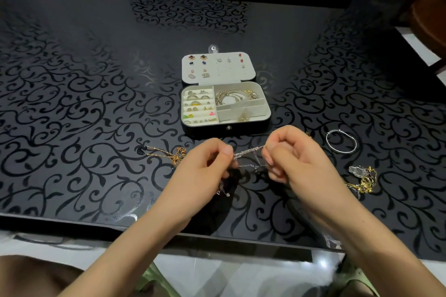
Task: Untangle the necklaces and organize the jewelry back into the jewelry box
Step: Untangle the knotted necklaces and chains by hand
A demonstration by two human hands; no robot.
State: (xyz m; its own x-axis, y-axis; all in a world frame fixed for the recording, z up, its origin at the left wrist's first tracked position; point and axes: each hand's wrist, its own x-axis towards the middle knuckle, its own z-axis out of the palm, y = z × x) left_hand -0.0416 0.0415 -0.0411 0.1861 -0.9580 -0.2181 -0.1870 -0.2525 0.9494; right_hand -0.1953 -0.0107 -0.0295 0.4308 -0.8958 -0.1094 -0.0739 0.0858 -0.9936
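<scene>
Head view: the L hand [205,166] & R hand [296,159] are both pinching one thin silver chain [248,152], fingers curled, thumb tips pressing it. They're holding it just above the tabletop [96,103], btw the box and the near edge. The short stretch btw them is being pulled fairly taut, prob. so a knot opens up and shows against the dark surface. More of the chain is hanging below the L fingers; can't tell how knotted it is.

The jewelry box [207,129] is sitting open mid-tabletop, just beyond the hands. Its lid [229,72] is lying flat back toward the far edge w/ earrings pinned in it. Rings are filling the L slots and bangles the far R compartment, so it's within easy reach for drop-offs.

A gold necklace [173,154] is lying just L of the L hand. A silver bangle [326,140] is waiting R of the box, and a gold/silver tangled clump [362,181] is lying nearer the near edge. Each seems to be kept apart so nothing re-tangles. Task looks partway: several pieces are not yet boxed.
</scene>
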